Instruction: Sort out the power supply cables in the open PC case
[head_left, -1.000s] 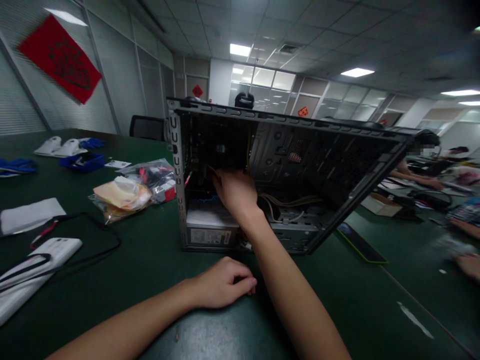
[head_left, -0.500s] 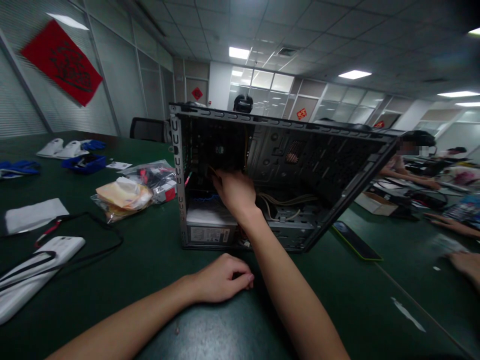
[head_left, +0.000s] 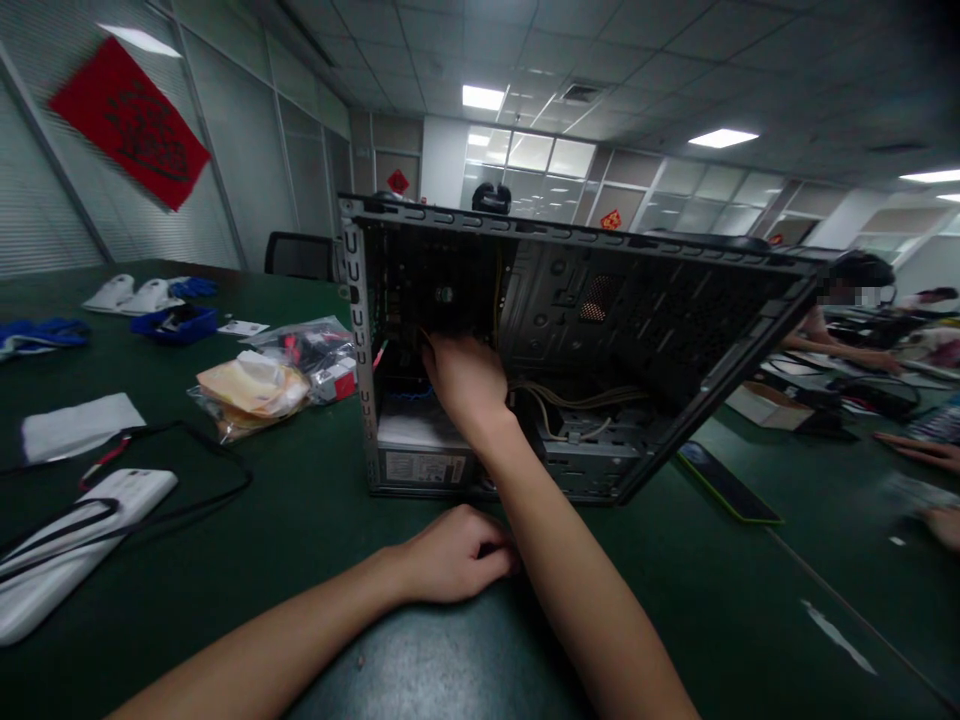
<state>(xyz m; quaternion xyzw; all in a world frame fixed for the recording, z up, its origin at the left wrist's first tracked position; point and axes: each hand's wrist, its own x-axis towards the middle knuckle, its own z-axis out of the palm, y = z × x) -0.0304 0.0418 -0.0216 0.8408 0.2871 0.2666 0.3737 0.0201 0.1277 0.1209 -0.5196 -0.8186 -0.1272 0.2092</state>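
An open black computer case [head_left: 585, 232] stands on the table with its inside facing me. My right hand [head_left: 469, 385] reaches into its left part, above the metal power supply [head_left: 424, 466]. The fingers of that hand are lost in the dark interior, so what they touch is hidden. Pale cables [head_left: 577, 396] lie to the right of the wrist, along the case's lower part. My left hand [head_left: 457, 558] rests on the table in front of the case, fingers curled in and apparently holding nothing. My right forearm passes close by its fingertips.
Left of the case lie plastic bags of parts [head_left: 255, 388], a white power strip [head_left: 82, 550] with a black cord, a blue tray [head_left: 176, 325] and gloves [head_left: 45, 335]. To the right lie a dark flat pad [head_left: 727, 482] and an open box [head_left: 769, 405]. Other people sit along the right side.
The view has shifted slightly, so the surroundings sit a little further right. My right hand stays inside the case and my left hand still rests on the table.
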